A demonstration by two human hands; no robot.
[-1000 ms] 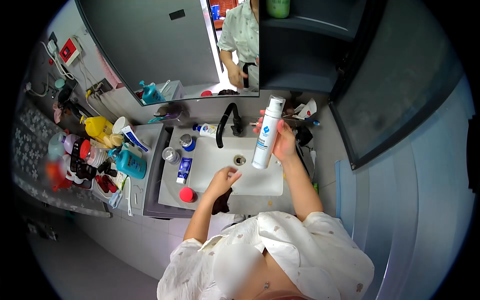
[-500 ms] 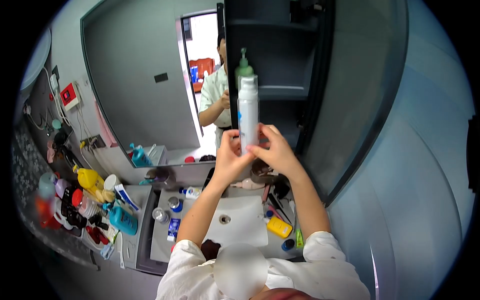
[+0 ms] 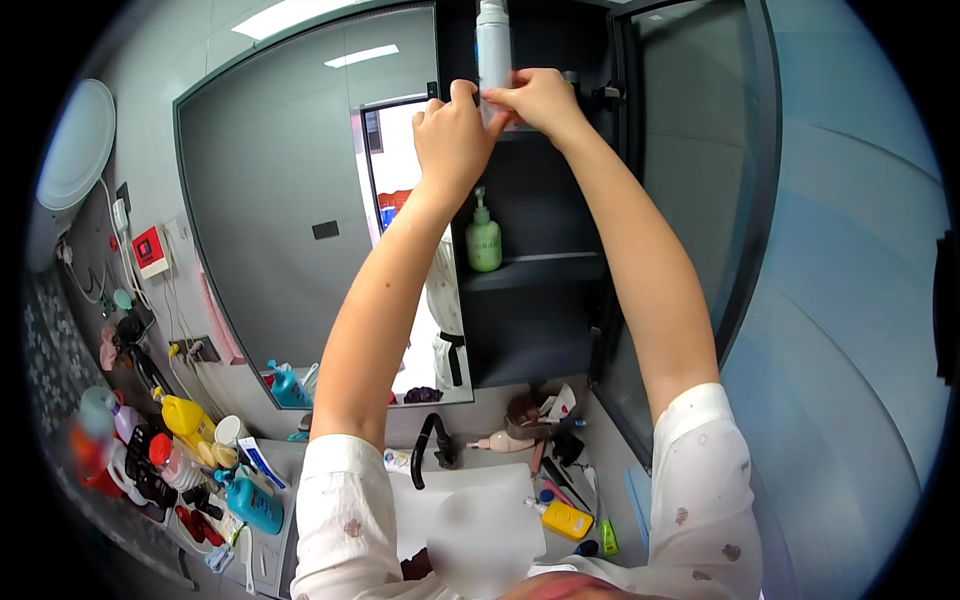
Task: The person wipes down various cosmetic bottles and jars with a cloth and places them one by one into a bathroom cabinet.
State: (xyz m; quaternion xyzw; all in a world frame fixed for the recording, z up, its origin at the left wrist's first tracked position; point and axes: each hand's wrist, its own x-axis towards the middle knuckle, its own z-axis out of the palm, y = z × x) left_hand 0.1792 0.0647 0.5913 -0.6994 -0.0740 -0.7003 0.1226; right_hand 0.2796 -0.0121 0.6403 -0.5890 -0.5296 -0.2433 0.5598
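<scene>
High up at the open cabinet [image 3: 535,325], a white pump bottle [image 3: 493,55] stands upright between my two hands, with its top close to the upper edge of the view. My right hand [image 3: 545,105] grips the lower right side of the bottle, thumb across its front. My left hand [image 3: 455,140] is closed at the lower left, its thumb near the bottle's base; part of its grip is hidden. Below them a green pump bottle [image 3: 484,240] stands on the middle shelf [image 3: 540,272].
Left of the cabinet is a large mirror [image 3: 290,170]; its glass door [image 3: 690,200] is swung open on the right. Below are a white sink [image 3: 500,490], a black faucet [image 3: 432,445] and a yellow bottle [image 3: 565,519]. A blue pump bottle [image 3: 252,502] stands among crowded items at left.
Both hands have lifted the white bottle higher and reached up toward the upper part of the cabinet. My view has shifted, and the green bottle now shows whole below my hands.
</scene>
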